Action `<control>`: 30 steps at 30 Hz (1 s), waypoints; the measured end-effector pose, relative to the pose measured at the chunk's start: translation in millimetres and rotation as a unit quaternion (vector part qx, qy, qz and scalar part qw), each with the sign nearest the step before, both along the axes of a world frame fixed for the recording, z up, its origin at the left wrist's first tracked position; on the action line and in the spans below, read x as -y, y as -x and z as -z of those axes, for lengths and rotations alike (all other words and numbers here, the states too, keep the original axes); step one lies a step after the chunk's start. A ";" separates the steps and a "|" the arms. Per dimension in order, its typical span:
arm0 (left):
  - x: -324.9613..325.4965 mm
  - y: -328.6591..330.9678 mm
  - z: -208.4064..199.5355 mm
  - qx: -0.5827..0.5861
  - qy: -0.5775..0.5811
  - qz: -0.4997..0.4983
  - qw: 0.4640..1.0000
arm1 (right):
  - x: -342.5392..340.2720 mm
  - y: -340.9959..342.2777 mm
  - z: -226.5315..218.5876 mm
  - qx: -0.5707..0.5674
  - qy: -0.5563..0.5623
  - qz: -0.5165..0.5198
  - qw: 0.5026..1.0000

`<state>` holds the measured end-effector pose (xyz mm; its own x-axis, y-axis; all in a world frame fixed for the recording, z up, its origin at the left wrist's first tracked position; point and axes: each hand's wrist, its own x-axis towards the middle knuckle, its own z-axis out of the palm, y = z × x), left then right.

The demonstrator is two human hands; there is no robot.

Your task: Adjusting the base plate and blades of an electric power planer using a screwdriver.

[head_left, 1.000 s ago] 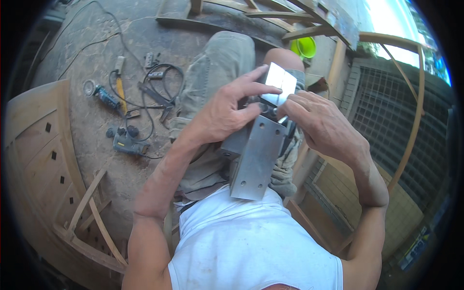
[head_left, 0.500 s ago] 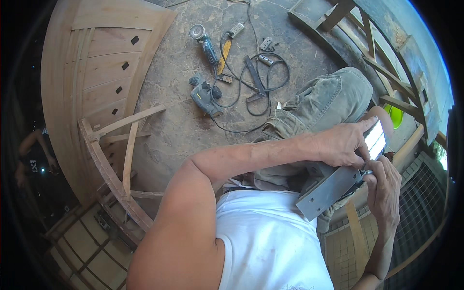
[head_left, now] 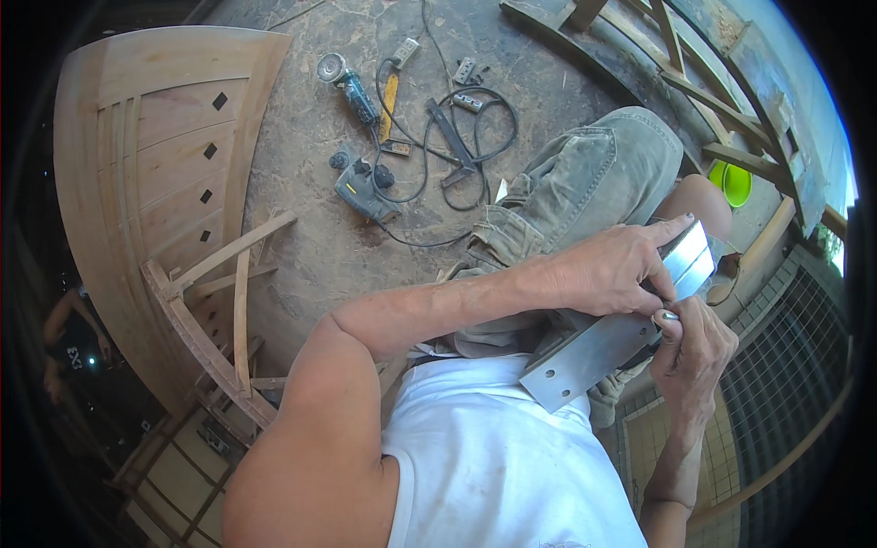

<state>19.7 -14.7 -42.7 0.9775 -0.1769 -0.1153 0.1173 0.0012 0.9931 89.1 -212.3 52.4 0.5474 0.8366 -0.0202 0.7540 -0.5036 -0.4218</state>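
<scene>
A long grey metal piece with round holes (head_left: 585, 361) lies slantwise across my lap, its far end bright and shiny. I cannot tell its exact kind. My left hand (head_left: 621, 269) rests over its far part, the index finger stretched along the shiny face and the other fingers bent over the edge. Close beside it, my right hand (head_left: 696, 342) is closed at the near edge, with a small shiny metal piece (head_left: 670, 316) at its thumb and fingers. The fingers partly hide where the two hands meet.
On the floor lie an angle grinder (head_left: 352, 87), a corded grey power tool (head_left: 365, 190), a dark try square (head_left: 452, 144) and socket blocks (head_left: 406, 53). A carved wooden panel (head_left: 174, 146) and a wooden frame (head_left: 196, 329) stand left. A green bowl (head_left: 733, 183) sits right.
The whole view has shifted, so the scene sits further left. The holed metal piece looks brighter and slightly turned. Both hands stay on it in nearly the same grip.
</scene>
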 end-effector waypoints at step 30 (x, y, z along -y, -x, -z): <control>-28.7 7.8 -3.8 -0.148 0.205 0.026 0.967 | 2.4 -42.7 -28.0 -0.076 0.080 -0.105 0.988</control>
<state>12.0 13.9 -39.0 0.9015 -0.3142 -0.2977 0.4059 0.3749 0.8335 131.9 -214.6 80.4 0.3429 0.9107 -0.2302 0.7824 -0.4125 -0.4665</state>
